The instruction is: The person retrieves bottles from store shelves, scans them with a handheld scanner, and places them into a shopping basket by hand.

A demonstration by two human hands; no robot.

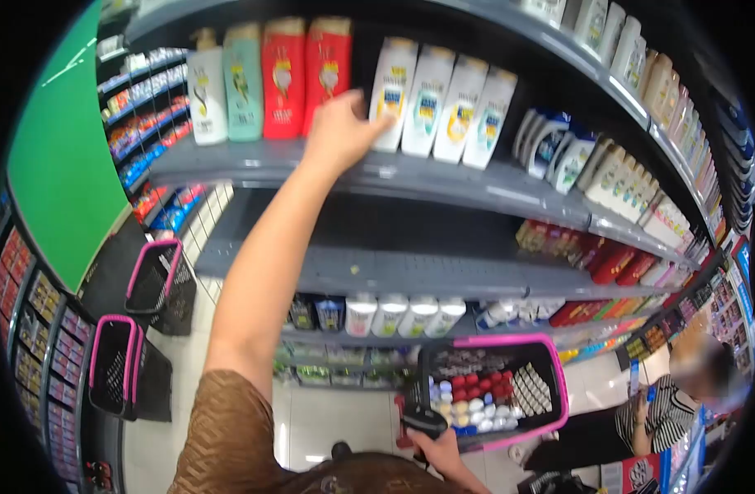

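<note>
My left hand (342, 132) reaches up to the upper shelf (377, 171), between a red bottle (326, 70) and a white bottle with a yellow label (392, 92). Its thumb points at the white bottle; whether it touches either bottle is unclear. More white bottles (427, 103) stand to the right, with a mint bottle (244, 82) and a white pump bottle (207, 89) at the left. Low in the view, my right hand (439, 449) is closed at a black handle-like object (425, 420) beside a pink-rimmed basket (558, 387) full of bottles.
Two black baskets with pink handles (177, 272) (136, 362) stand on the floor at left. A green panel (60, 156) rises behind them. Lower shelves (377, 272) hold more bottles. At the lower right, a person in a striped top (670, 412) is nearby.
</note>
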